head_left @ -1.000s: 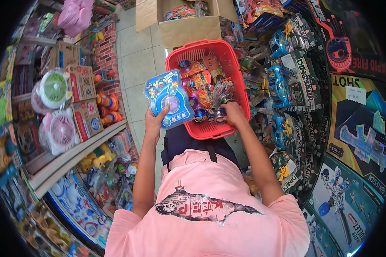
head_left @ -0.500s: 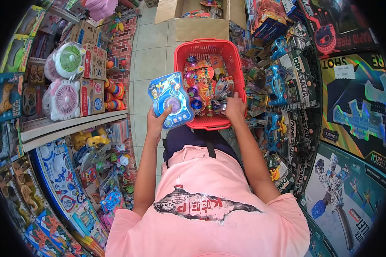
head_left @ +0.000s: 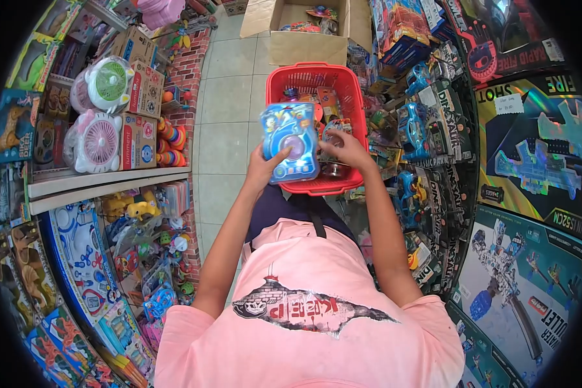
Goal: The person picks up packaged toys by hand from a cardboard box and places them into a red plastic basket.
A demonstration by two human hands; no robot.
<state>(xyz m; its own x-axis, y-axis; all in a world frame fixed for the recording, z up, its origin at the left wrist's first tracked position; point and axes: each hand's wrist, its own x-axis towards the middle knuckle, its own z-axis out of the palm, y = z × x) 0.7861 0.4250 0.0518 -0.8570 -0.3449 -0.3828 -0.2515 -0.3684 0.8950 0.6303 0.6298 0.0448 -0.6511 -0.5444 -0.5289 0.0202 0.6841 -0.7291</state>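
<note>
A blue toy pack [head_left: 292,169] with cartoon pictures and a round purple centre is in my left hand [head_left: 262,167], the thumb lying across its front. It is held up over the near left part of the red plastic basket [head_left: 355,97]. My right hand [head_left: 347,150] is above the basket's right side, its fingers apart and the tips close to the pack's right edge. Below the hands, small colourful packaged toys [head_left: 330,103] lie in the basket, partly hidden by the pack and my right hand.
Beyond the basket stands an open cardboard box [head_left: 309,46] with toys inside. Left shelves hold wrapped fans [head_left: 98,141] and lumment boxes [head_left: 140,87]. Hanging toy packs [head_left: 412,132] and large boxed toy guns [head_left: 530,149] line the right side. A tiled floor [head_left: 225,100] runs along the left.
My left hand has moved the blue toy pack to the right, over the basket. My right hand has come up from the toys in the basket towards the pack, its fingers now spread.
</note>
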